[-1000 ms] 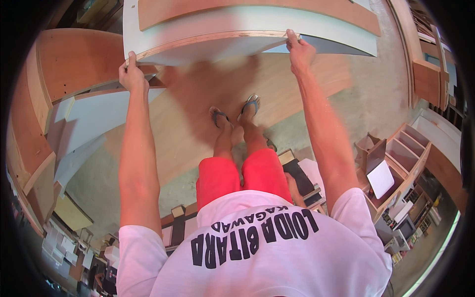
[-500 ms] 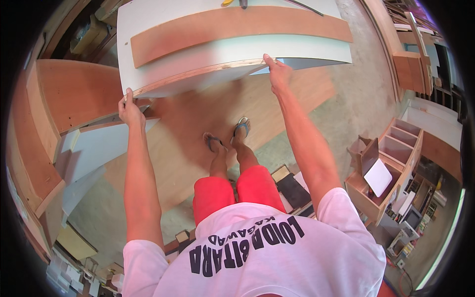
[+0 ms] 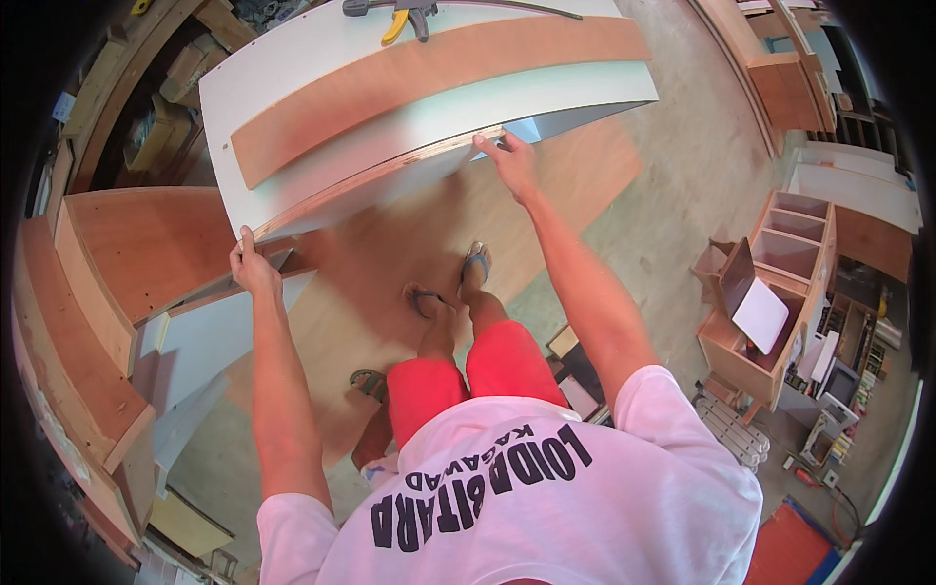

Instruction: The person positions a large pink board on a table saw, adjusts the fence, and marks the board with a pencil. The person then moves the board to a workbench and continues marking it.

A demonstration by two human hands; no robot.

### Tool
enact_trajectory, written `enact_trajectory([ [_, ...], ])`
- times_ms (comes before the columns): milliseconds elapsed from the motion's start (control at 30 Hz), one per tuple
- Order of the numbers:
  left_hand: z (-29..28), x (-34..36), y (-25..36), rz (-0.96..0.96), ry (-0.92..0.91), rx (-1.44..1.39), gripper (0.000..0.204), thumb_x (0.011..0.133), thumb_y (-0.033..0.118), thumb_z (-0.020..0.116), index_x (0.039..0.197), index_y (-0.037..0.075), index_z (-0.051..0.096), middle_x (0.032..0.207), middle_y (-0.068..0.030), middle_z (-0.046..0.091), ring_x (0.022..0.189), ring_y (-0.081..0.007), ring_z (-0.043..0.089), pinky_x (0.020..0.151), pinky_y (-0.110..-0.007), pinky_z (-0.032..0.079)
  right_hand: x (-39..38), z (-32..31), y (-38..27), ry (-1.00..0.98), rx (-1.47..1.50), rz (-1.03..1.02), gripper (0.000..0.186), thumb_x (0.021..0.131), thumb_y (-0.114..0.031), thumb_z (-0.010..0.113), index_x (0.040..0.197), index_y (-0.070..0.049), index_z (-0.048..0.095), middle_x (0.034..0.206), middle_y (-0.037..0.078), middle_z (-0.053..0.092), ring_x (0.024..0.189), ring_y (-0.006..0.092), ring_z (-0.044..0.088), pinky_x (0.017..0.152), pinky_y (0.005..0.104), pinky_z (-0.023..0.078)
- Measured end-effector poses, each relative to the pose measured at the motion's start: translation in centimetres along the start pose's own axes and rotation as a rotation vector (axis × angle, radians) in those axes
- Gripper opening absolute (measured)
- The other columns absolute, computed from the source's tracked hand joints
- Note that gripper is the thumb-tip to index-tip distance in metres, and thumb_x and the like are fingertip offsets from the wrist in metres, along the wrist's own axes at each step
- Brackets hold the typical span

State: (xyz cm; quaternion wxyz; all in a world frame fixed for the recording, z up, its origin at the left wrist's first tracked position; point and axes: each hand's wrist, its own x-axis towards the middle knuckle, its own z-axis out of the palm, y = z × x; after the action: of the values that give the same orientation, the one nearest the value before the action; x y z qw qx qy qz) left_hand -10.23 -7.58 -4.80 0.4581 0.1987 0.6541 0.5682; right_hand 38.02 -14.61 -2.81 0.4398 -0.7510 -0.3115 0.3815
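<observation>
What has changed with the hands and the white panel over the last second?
The right hand slid leftward along the near edge of the white panel, closer to the left hand. The panel now shows more of its top, with the brown wood strip and a yellow-handled tool in view. Both hands kept their grip on the panel's edge; the person stands as before.

light: bright, even daylight | shadows: soft | focus: sharp | edges: strong fisheye bend, black rim
</observation>
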Motion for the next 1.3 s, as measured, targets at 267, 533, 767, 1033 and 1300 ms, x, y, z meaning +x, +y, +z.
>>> enact_trajectory([
  [267,0.1,0.0,0.1,-0.013,-0.001,0.024,0.034,0.092,0.031,0.079,0.104,0.005,0.06,0.104,-0.0063,0.066,0.098,-0.0182,0.063,0.086,-0.04,0.053,-1.4,-1.6,0.6,-0.117,-0.129,-0.043,0.066,0.083,-0.03,0.082,0.14,-0.005,0.059,0.129,0.019,0.068,0.12,0.0332,0.064,0.097,0.0413,0.052],
  [533,-0.3,0.0,0.0,-0.025,0.011,0.08,0.035,0.09,0.034,0.081,0.104,0.008,0.063,0.107,-0.0028,0.064,0.102,-0.0156,0.057,0.093,-0.042,0.046,-7.4,-3.2,3.2,-0.047,-0.177,-0.108,0.054,0.087,-0.019,0.078,0.134,0.001,0.061,0.12,0.022,0.07,0.117,0.034,0.067,0.096,0.0403,0.053],
  [767,-0.6,-0.2,0.9,-0.023,-0.037,0.18,0.029,0.092,0.032,0.079,0.104,0.009,0.065,0.103,-0.0003,0.064,0.094,-0.0123,0.057,0.086,-0.038,0.046,-11.6,-4.3,5.3,0.01,-0.201,-0.09,0.035,0.087,-0.013,0.077,0.118,0.002,0.07,0.108,0.02,0.074,0.106,0.0306,0.072,0.091,0.0366,0.055],
  [1033,-2.1,0.9,0.4,0.022,-0.112,0.127,0.017,0.096,0.024,0.074,0.097,0.009,0.067,0.099,0.0005,0.066,0.094,-0.0093,0.059,0.084,-0.029,0.047,-14.8,-4.3,5.4,0.039,-0.179,-0.081,0.034,0.085,-0.007,0.081,0.115,0.005,0.071,0.105,0.017,0.077,0.1,0.0184,0.073,0.089,0.0316,0.057],
  [1300,-2.3,0.9,0.7,0.006,-0.124,0.134,0.014,0.096,0.024,0.075,0.093,0.012,0.067,0.093,0.0051,0.063,0.09,-0.0069,0.057,0.084,-0.027,0.046,-14.5,-4.8,4.9,0.006,-0.252,-0.101,0.035,0.082,-0.007,0.083,0.113,0.002,0.072,0.102,0.016,0.077,0.098,0.0188,0.075,0.085,0.0318,0.058],
])
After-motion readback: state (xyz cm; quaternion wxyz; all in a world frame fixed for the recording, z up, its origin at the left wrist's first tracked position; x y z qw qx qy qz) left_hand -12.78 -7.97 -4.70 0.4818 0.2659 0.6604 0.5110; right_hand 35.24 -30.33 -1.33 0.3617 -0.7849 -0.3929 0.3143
